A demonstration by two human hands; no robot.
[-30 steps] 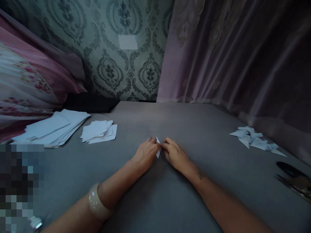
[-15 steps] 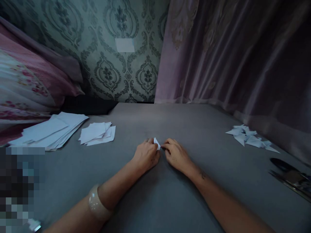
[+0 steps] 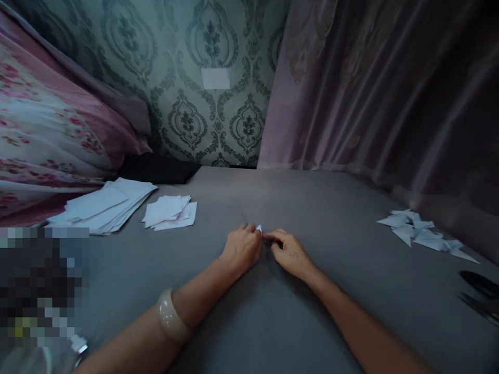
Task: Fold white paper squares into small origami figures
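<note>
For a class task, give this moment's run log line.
left hand: holds white paper | right hand: beside it, contact unclear | left side: paper stack, smaller pile | right side: folded shapes

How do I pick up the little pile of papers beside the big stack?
Maybe take the little pile by its right side, coming from the right, nearest the left hand. A lower sheet sticks out there, giving an edge to slip under. Pinch from above too: the papers overlap loosely and might slide apart.
</note>
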